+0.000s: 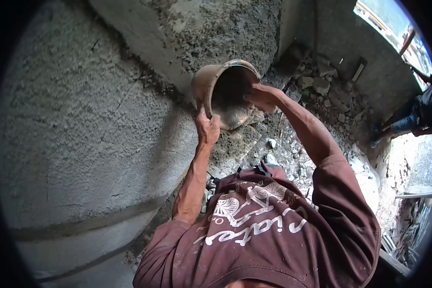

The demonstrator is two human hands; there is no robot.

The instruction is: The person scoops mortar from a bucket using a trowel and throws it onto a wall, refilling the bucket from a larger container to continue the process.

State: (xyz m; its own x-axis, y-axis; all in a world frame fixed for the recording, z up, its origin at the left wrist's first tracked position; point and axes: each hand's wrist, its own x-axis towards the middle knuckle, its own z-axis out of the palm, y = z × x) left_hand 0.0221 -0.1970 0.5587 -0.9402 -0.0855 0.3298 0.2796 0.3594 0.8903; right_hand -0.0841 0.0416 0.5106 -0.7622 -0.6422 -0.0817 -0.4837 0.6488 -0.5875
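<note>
A round, dusty bucket [202, 86] is tipped on its side beside the rough wall, its dark mouth turned toward the camera. My left hand [208, 127] grips the bucket's lower left rim, with the thumb at the edge. At the right side of the mouth is my right hand [263, 97], partly inside the opening; its fingers are bent and shadowed, and whatever they hold is hidden. Some grey material [235, 116] lies in the lower part of the mouth.
A rough plastered wall [96, 129] fills the left side. Broken stones [321, 85] and rubble cover the ground at the right. Another person's leg [402, 126] shows at the far right edge, above a pile of thin rods [410, 230].
</note>
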